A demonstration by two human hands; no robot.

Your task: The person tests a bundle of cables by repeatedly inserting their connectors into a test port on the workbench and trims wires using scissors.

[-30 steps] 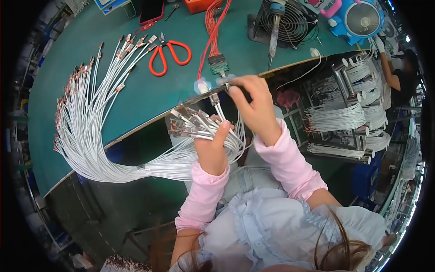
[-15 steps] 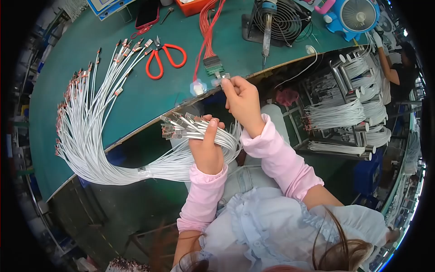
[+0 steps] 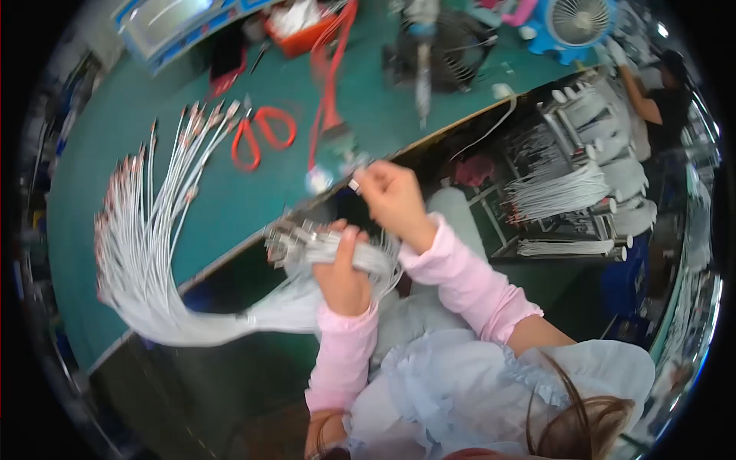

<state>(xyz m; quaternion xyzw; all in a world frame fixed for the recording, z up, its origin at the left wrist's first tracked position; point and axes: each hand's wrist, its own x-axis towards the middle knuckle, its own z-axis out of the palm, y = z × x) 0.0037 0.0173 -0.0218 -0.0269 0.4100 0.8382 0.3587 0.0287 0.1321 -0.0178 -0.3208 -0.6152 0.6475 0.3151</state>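
Note:
Wrapped round a bundle of white cables near their metal connector ends, my left hand is in front of the table's edge. My right hand pinches a small metal connector at that edge. Just beyond it is a blurred green circuit board with red wires. A clear, round piece with a white centre sits left of the board. The rest of the bundle curves over the table, its connector ends fanned out.
Red-handled scissors, a phone, an orange box, a soldering iron, a black fan and a blue fan are on the green table. At right, racks hold cables; a person is beyond.
My right hand has drawn back slightly from the board with a connector between its fingers. My left hand still holds the bundle. The whole view has shifted, moving the table items lower and left.

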